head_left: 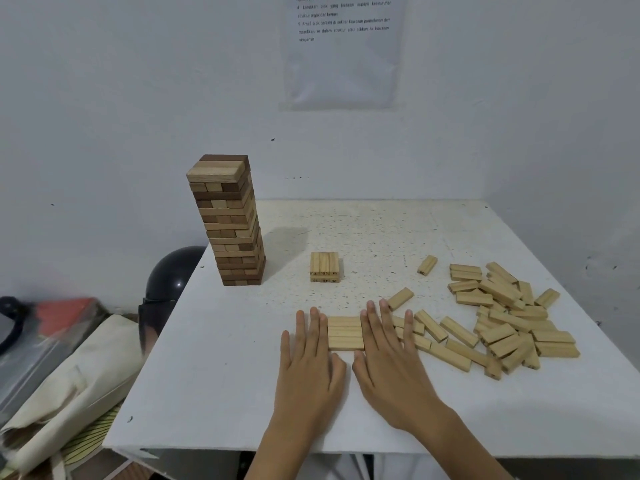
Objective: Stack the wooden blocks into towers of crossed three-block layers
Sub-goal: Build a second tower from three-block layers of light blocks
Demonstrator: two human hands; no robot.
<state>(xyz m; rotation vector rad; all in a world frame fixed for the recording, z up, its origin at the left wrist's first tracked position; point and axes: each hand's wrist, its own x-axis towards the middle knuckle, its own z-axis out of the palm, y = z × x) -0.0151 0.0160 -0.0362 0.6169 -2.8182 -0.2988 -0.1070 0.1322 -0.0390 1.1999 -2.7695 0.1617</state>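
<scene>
A flat layer of three light wooden blocks [345,333] lies near the table's front middle. My left hand [311,362] presses flat against its left ends and my right hand [388,358] against its right ends, fingers straight. Farther back stands a short two-layer stack [324,266] of light blocks with numbers on their ends. A tall tower [228,220] of mixed dark and light blocks rises at the table's far left corner. A heap of loose light blocks [502,317] spreads across the right side, and a single block [427,265] lies apart behind it.
The white speckled table [225,393] ends close to the tall tower on the left. Beyond that edge sit a black helmet [173,275], a cream cloth bag [69,382] and other clutter. A printed sheet [343,50] hangs on the wall behind.
</scene>
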